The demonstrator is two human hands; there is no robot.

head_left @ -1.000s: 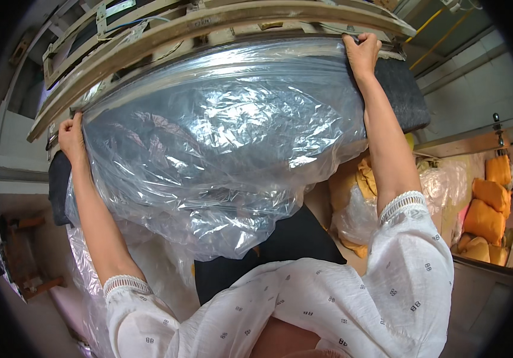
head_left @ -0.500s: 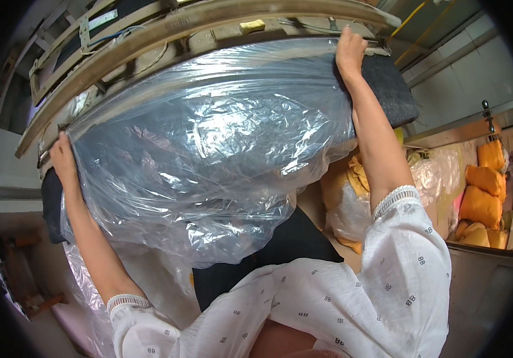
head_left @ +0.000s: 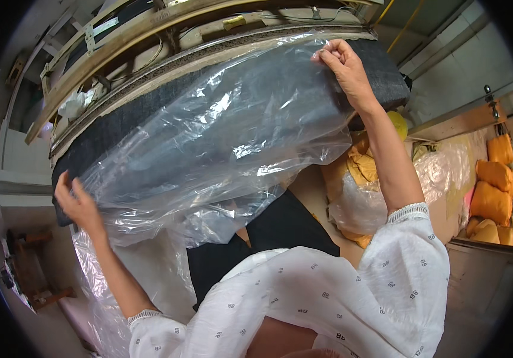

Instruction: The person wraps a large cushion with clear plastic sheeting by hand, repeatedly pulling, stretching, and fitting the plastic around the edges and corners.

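A clear plastic sheet (head_left: 232,125) lies loosely across a dark padded surface (head_left: 382,74) in front of me, its near part hanging in folds towards my lap. My right hand (head_left: 347,68) pinches the sheet's far right corner between thumb and fingers. At the left end of the sheet, my left hand (head_left: 79,203) has its fingers spread, with no plastic visibly gripped. Along the far side of the dark surface runs a long narrow bar (head_left: 209,53), and the sheet's far left edge now lies away from it.
A wooden rail (head_left: 143,31) crosses above the bar, with a small yellow block (head_left: 234,22) behind it. Right of me are a yellow cloth with plastic (head_left: 361,173), crumpled clear plastic (head_left: 444,170) and several orange bundles (head_left: 490,201). More clear film (head_left: 98,286) hangs at lower left.
The sheet's far edge has come away from the long bar towards me, more at the left. My left hand has moved nearer and opened; my right hand has come slightly nearer, still pinching the sheet.
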